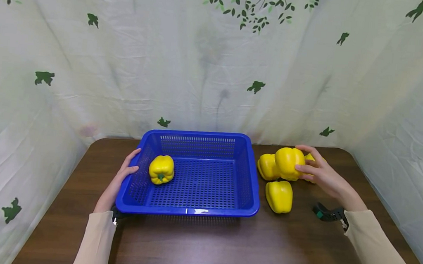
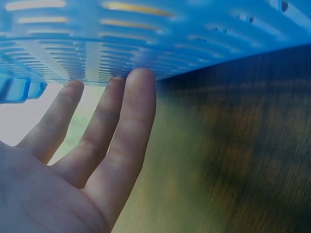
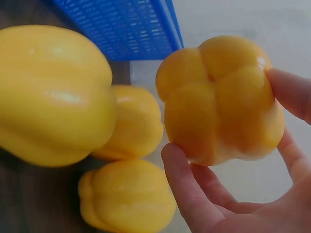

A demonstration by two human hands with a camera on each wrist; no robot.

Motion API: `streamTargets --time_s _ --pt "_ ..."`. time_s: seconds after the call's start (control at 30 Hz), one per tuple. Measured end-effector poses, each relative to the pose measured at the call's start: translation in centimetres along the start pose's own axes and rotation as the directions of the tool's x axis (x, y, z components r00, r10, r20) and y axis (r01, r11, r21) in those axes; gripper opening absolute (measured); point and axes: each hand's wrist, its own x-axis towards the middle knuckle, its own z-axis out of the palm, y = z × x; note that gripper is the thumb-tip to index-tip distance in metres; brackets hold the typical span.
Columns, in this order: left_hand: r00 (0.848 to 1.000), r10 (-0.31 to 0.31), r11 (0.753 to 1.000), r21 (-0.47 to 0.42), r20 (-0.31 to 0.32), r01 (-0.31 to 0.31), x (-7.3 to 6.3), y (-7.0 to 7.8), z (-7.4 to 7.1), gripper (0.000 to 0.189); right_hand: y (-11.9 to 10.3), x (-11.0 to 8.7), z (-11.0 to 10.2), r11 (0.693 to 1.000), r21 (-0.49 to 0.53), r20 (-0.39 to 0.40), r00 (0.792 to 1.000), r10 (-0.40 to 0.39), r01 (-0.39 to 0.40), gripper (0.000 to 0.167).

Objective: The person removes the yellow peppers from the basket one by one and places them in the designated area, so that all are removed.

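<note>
A blue perforated plastic basket [image 1: 205, 212] stands on the table, with one yellow bell pepper [image 1: 161, 168] inside at its left. My left hand [image 1: 120, 177] grips the basket's left rim, thumb over the edge; in the left wrist view several fingers [image 2: 141, 107] lie against the outer wall. On the right, my right hand [image 1: 321, 174] holds a yellow bell pepper [image 3: 221, 107] between thumb and fingers, its lobed end facing the right wrist camera. Around it lie other yellow bell peppers: one beside the basket [image 1: 267, 167], one nearer me [image 1: 279, 196], and one partly hidden behind the hand [image 1: 309, 158].
The brown wooden table [image 1: 194, 251] runs back to a pale curtain [image 1: 186, 72] with a leaf print, which also hangs along both sides. Dark camera straps [image 1: 330, 213] sit on the wrists.
</note>
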Motion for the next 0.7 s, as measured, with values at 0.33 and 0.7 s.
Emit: streamTargets --time_s 0.33,0.7 --pt "1.0 -0.019 1.0 0.007 -0.005 0.019 -0.1 0.0 0.0 0.057 1.7 -1.5 -1.3 0.999 -0.034 -0.011 1.0 -0.008 0.007 0.057" --pt "1.0 -0.026 1.0 -0.01 0.0 0.026 -0.1 0.0 0.0 0.057 3.2 -3.1 -2.3 0.998 -0.066 -0.02 1.0 0.003 -0.004 0.056"
